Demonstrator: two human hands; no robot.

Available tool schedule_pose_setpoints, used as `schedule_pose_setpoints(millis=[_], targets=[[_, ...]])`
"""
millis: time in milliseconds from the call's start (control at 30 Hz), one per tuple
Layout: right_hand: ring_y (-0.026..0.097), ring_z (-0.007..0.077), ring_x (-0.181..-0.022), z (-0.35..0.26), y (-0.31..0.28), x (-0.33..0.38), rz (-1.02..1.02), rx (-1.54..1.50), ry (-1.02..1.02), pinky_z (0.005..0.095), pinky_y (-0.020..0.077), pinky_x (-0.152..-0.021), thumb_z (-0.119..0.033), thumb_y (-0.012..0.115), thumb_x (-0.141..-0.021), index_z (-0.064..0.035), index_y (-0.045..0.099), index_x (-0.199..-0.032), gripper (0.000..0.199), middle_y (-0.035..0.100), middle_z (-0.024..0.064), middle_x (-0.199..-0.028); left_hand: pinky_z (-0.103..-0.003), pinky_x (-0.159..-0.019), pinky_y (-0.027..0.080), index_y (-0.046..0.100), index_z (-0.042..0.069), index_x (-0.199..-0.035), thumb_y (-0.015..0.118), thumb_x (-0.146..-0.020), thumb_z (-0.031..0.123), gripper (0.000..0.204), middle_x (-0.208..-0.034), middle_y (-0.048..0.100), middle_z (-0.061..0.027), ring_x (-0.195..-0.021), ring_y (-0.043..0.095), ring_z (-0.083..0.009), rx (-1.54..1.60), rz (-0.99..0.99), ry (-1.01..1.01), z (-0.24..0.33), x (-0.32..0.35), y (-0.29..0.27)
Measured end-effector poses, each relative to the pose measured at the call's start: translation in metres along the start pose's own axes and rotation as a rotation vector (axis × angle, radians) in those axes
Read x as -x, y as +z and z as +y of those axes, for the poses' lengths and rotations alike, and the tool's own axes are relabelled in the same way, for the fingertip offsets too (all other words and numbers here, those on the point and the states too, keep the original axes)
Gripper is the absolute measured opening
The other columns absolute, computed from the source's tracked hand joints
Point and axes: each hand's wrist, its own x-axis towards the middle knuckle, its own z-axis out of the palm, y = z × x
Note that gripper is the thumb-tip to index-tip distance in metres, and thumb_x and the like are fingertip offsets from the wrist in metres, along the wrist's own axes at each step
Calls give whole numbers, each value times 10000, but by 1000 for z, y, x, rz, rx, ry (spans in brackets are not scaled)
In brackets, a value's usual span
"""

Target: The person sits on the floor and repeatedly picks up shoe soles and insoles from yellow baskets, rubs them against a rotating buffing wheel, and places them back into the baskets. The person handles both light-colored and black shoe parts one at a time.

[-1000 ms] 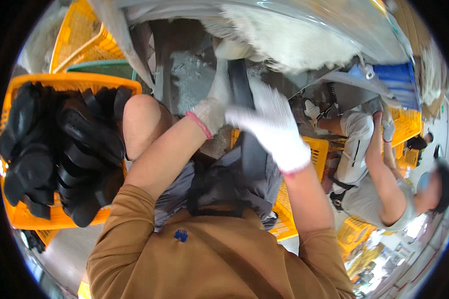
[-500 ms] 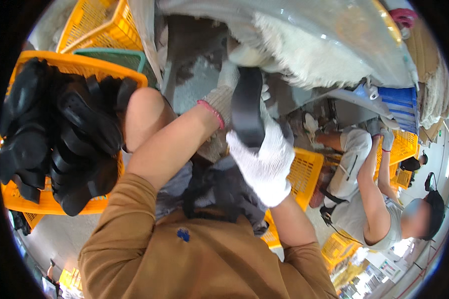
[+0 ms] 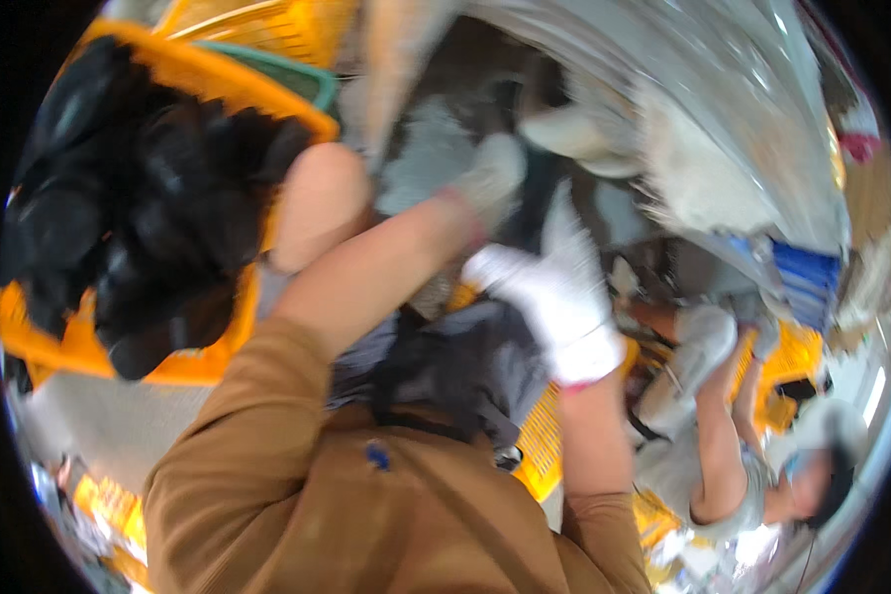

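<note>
Both my hands wear knitted gloves, and the picture is smeared by motion. Between them a black shoe-shaped piece [image 3: 537, 198] stands roughly upright, its outline blurred. My left hand [image 3: 497, 176], in a greyish glove with a pink cuff, is closed at its left side near the upper part. At the lower end my right hand [image 3: 559, 307], in a white glove, grips it with the thumb on the left and the fingers on the right. Further left, an orange crate [image 3: 183, 368] is heaped with similar black pieces [image 3: 158, 208].
A pale fluffy mass [image 3: 698, 163] under clear plastic sheeting [image 3: 723, 59] rises ahead on the right. Beyond the crate stand a green basket [image 3: 277, 71] and a yellow crate [image 3: 307, 35]. A seated co-worker [image 3: 713, 475] is at the right, beside more yellow crates [image 3: 792, 361].
The whole view has shifted, so most things sit further right. My right hand and the black piece have tilted rightward and become more blurred.
</note>
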Motion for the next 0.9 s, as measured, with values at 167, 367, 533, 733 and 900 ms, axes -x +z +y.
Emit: schedule_pose_setpoints(millis=[167, 367, 533, 733, 900], targets=[[608, 315, -1376, 14, -30, 37, -240, 373, 57, 406, 422, -1206, -125, 689, -836, 37, 492, -1598, 804, 641, 212, -1476, -458, -1178, 432, 612, 51, -1462, 416, -1140, 405, 517, -1440, 654, -204, -1375, 588, -327, -1296, 201, 192, 31, 84, -10], [536, 398, -1485, 166, -97, 226, 364, 544, 263, 418, 384, -1243, -163, 710, -852, 23, 431, -1638, 855, 518, 272, -1628, -418, -1010, 564, 689, -10, -1285, 817, -923, 206, 441, -1130, 731, -209, -1110, 705, -397, -1258, 729, 1101, 77, 197, -146], [529, 394, -1482, 183, -114, 201, 80, 766, 255, 438, 383, -1249, -191, 758, -937, 11, 504, -1595, 734, 548, 263, -1603, -476, -945, 551, 729, -18, -1125, 798, -919, 292, 379, -1093, 735, -237, -1062, 701, -425, -1631, 674, 806, 105, 177, -227], [476, 423, -1526, 87, -24, 156, -28, 515, -223, 475, 341, -1276, -199, 818, -914, 2, 458, -1630, 826, 528, 269, -1618, -278, -703, 512, 661, 33, -955, 737, -1041, 248, 243, -857, 669, -28, -774, 599, -83, -723, 813, 1240, 150, 311, -122], [415, 490, -1538, 66, 36, 133, 190, 627, -859, 601, 336, -1263, -367, 903, -879, 23, 316, -1681, 1067, 367, 321, -1698, -413, -1000, 560, 664, -6, -1247, 565, -1118, 190, 255, -1206, 728, -105, -1100, 690, -275, -1236, 892, 1172, 109, 360, -32]])
